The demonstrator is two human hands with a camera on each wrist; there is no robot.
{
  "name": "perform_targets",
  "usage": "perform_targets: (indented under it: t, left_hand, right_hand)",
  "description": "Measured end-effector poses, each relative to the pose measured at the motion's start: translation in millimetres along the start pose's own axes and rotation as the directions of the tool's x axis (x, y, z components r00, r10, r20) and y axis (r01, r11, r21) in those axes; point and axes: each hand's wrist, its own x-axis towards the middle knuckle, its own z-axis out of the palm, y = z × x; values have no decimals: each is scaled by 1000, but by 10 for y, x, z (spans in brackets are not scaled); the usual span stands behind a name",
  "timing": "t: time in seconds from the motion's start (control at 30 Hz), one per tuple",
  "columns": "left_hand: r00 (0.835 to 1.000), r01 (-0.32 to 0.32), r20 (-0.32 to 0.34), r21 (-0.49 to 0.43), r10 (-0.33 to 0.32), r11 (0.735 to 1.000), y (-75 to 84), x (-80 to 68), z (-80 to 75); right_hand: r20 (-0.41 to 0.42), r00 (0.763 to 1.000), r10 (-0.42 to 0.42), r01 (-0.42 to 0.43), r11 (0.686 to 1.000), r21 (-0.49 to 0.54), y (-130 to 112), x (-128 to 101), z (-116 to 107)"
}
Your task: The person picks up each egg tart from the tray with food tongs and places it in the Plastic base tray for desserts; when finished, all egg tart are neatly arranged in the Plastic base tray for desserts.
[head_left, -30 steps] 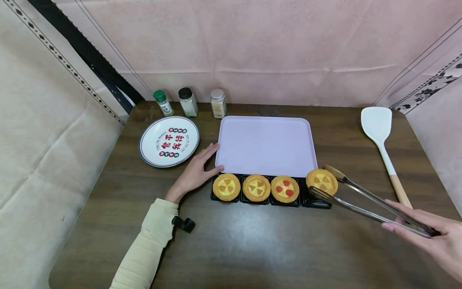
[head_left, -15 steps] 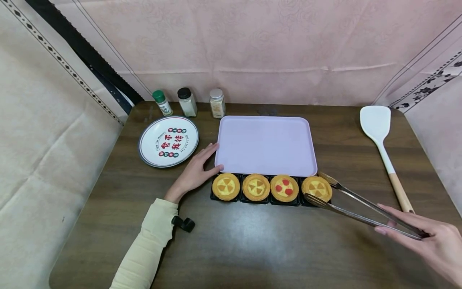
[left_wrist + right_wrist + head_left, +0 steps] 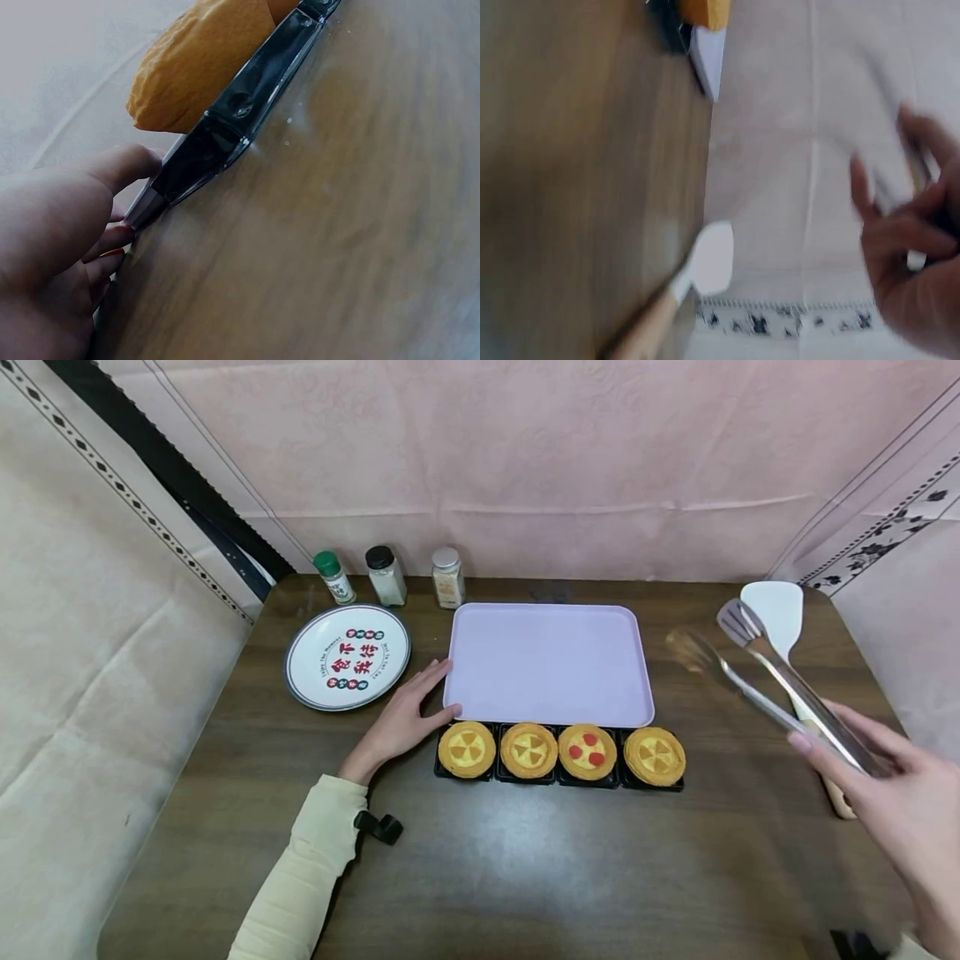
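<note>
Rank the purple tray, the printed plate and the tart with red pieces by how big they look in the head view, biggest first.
1. Purple tray, clearly the largest.
2. Printed plate, roughly half the tray's width.
3. Tart with red pieces, the smallest, even though it sits nearer the camera than the other two.

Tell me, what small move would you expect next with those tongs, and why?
Probably lowering the tongs back to the table. The right hand holds them lifted, empty and apart from the tarts; all four tarts sit in the black holder, which the left hand steadies beside the bare tray.
</note>
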Motion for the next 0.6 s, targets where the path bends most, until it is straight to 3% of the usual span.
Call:
perform_targets:
  t: [0.07,0.2,0.33,0.6]
  left_hand:
    - [1000,0,1,4,0,1000,0,-6,-6]
    - [1000,3,6,1,-3,1000,1,-8,-5]
    - [1000,5,8,1,-5,1000,-3,-2,1]
    - [1000,8,6,7,-8,1000,7,-15,-15]
  right_hand:
    - [-13,998,68,-69,992,-102,-5,146,104]
    - [55,993,102,-86,966,-245,100,380,324]
    - [119,985,126,-94,965,-246,224,494,499]
    - [132,980,149,-118,969,-215,289,552,647]
